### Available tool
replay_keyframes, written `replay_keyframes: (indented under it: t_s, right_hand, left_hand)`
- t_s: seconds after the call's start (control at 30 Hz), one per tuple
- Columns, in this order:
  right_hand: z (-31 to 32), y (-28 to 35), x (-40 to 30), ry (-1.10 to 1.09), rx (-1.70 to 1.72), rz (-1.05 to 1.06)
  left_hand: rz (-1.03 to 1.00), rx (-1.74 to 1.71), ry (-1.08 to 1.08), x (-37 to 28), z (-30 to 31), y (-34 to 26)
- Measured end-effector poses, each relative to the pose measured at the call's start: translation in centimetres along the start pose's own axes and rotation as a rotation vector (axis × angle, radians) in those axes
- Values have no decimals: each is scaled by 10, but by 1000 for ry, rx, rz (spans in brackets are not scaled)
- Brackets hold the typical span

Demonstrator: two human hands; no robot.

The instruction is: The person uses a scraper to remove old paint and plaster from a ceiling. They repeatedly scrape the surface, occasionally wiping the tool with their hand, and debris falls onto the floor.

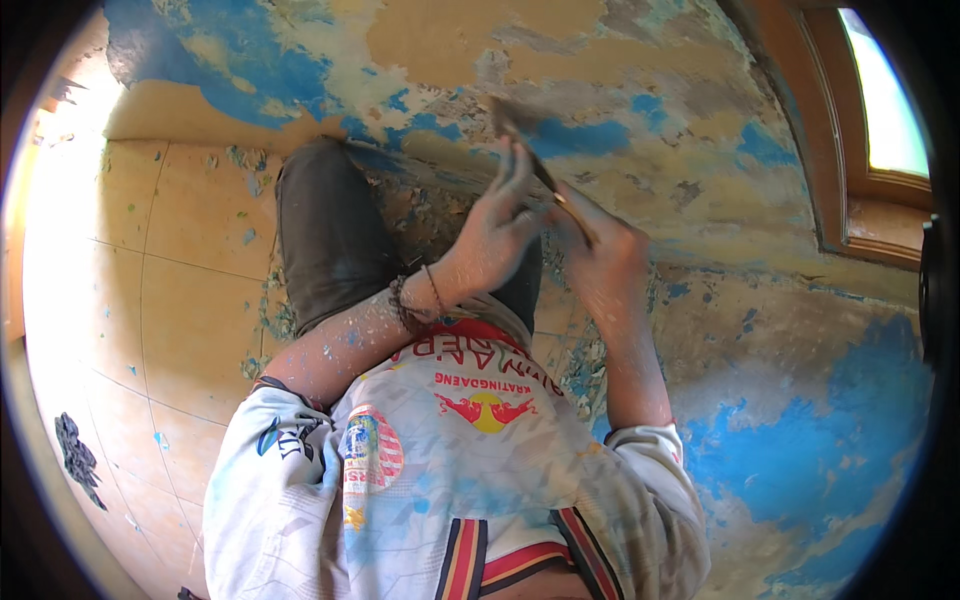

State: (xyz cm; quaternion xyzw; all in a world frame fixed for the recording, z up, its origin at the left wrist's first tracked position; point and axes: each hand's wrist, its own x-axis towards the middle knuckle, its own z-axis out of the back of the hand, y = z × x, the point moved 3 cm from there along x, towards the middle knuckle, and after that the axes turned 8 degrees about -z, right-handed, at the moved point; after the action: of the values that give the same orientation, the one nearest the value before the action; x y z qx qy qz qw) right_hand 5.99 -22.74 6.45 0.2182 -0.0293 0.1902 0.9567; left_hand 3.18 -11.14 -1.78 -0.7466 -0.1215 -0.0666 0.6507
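Observation:
A paint scraper [551, 180] with a long thin handle lies slantwise between my hands, its blurred head against the wall [480, 45] of peeling paint. My right hand [606, 244] is closed around the handle's lower end. Farther up, my left hand [499, 225] bears on the same tool, fingers stretched towards the head and palm close to my right hand. Where the left thumb meets the handle is partly hidden. Around the scraper's head the wall shows blue paint, tan patches and rough grey spots.
Paint flakes [281, 315] litter the tiled floor [202, 300] around my bent knee [330, 225]. A wooden window frame [832, 150] stands at right, above a lower wall with blue paint [810, 457]. A dark crumpled thing [76, 457] lies at far left.

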Motion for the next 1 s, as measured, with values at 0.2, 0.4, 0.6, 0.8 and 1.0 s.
replay_keyframes:
  t_s: [0.2,0.4,0.6,0.8,1.0]
  right_hand:
    - [12,5,-2,-48,-70,-45]
    - [19,16,-4,-92,-134,29]
    - [28,22,-5,-21,-138,48]
    - [-16,21,16,129,-305,157]
    - [23,49,3,10,-476,-64]
  left_hand:
    - [-116,-14,65,8,-8,-3]
    - [-209,-100,-4,6,-13,-18]
    - [-204,-49,-153,2,-20,0]
    - [-69,36,-86,-3,-3,18]
    - [-158,-96,-110,-1,-8,-9]
